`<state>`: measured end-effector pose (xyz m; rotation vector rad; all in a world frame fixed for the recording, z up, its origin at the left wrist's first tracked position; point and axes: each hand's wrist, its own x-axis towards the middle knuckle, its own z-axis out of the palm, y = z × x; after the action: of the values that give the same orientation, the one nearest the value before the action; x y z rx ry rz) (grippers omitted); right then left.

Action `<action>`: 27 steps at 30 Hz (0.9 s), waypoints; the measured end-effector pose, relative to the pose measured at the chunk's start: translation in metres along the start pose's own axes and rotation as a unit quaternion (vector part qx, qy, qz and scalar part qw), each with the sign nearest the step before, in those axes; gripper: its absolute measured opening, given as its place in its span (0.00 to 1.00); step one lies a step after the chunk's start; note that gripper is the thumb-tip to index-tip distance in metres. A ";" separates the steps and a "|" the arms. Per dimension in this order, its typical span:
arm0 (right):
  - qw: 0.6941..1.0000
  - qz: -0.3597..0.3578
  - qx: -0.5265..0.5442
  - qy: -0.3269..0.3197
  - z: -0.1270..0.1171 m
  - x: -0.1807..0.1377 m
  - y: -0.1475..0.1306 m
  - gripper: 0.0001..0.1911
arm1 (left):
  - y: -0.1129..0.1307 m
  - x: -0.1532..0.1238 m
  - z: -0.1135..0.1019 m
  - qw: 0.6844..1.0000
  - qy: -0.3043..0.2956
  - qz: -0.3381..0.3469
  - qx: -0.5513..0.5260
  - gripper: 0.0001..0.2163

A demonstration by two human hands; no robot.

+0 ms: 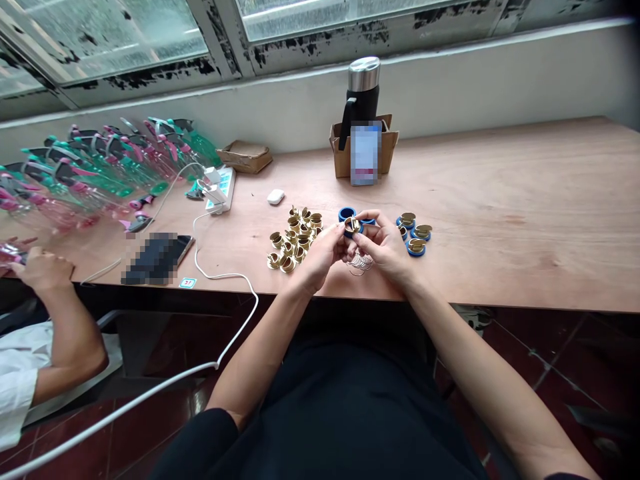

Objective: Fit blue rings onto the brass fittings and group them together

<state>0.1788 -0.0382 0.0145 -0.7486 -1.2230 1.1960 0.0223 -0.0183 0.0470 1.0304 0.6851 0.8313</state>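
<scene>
Across the table (pixel 500 200), brass cups (pixel 293 240) lie heaped beside the left hand (pixel 320 257), which closes with the right hand (pixel 385 247) on a blue ring (pixel 349 215).

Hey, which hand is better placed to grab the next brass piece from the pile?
Probably your left: the left hand sits beside the brass pile, while the right hand is farther off, next to the blue rings. Both currently pinch one ring.
</scene>
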 end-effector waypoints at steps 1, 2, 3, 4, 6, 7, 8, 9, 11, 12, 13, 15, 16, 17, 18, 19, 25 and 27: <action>1.000 -0.002 -0.004 -0.006 0.000 0.000 0.000 0.24 | 0.001 0.000 0.000 1.000 0.007 -0.003 -0.007 0.14; 1.000 -0.007 -0.015 -0.011 0.000 -0.001 0.001 0.22 | 0.001 0.000 0.001 1.000 0.016 -0.004 -0.014 0.14; 0.999 -0.014 -0.034 -0.013 0.000 -0.001 0.002 0.21 | 0.002 0.000 0.001 0.999 0.027 -0.003 -0.023 0.14; 0.998 -0.025 -0.062 -0.012 -0.001 -0.001 0.003 0.20 | 0.003 0.001 0.000 0.999 0.038 0.001 -0.031 0.14; 0.990 -0.047 -0.135 0.000 -0.002 -0.002 0.005 0.18 | 0.004 0.002 -0.002 0.997 0.056 0.013 -0.045 0.13; 0.983 -0.057 -0.173 0.009 -0.002 -0.002 0.007 0.17 | 0.004 0.002 -0.003 0.997 0.063 0.020 -0.051 0.13; 0.976 -0.065 -0.206 0.017 -0.003 -0.003 0.008 0.17 | 0.005 0.002 -0.004 0.996 0.070 0.024 -0.056 0.14; 0.969 -0.071 -0.235 0.023 -0.004 -0.003 0.009 0.17 | 0.006 0.003 -0.005 0.995 0.076 0.027 -0.060 0.15; 0.954 -0.082 -0.285 0.032 -0.006 -0.002 0.012 0.16 | 0.008 0.003 -0.006 0.993 0.090 0.030 -0.067 0.16; 0.944 -0.089 -0.314 0.038 -0.007 -0.002 0.013 0.16 | 0.009 0.003 -0.006 0.992 0.096 0.032 -0.070 0.16; 0.931 -0.098 -0.348 0.042 -0.008 -0.001 0.014 0.16 | 0.010 0.003 -0.007 0.992 0.101 0.034 -0.072 0.17; 0.895 -0.115 -0.428 0.045 -0.009 -0.001 0.015 0.15 | 0.011 0.003 -0.007 0.991 0.106 0.040 -0.077 0.16; 0.876 -0.119 -0.465 0.041 -0.010 0.000 0.016 0.14 | 0.012 0.004 -0.008 0.990 0.106 0.043 -0.080 0.16; 0.859 -0.120 -0.497 0.034 -0.010 -0.001 0.016 0.14 | 0.012 0.004 -0.009 0.990 0.104 0.046 -0.084 0.16; 0.845 -0.116 -0.522 0.024 -0.010 -0.001 0.017 0.14 | 0.012 0.004 -0.010 0.990 0.100 0.047 -0.089 0.15; 0.834 -0.110 -0.541 0.015 -0.010 -0.002 0.017 0.13 | 0.012 0.005 -0.010 0.990 0.095 0.046 -0.095 0.15; 0.799 -0.101 -0.592 -0.023 -0.011 -0.005 0.023 0.10 | 0.013 0.006 -0.013 0.989 0.087 0.026 -0.116 0.16; 0.799 -0.103 -0.591 -0.029 -0.012 -0.004 0.026 0.10 | 0.013 0.006 -0.013 0.989 0.086 0.026 -0.119 0.16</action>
<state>0.1836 -0.0335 -0.0139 -1.4173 -2.0353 0.1260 0.0119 -0.0036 0.0537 0.7701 0.6881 1.0302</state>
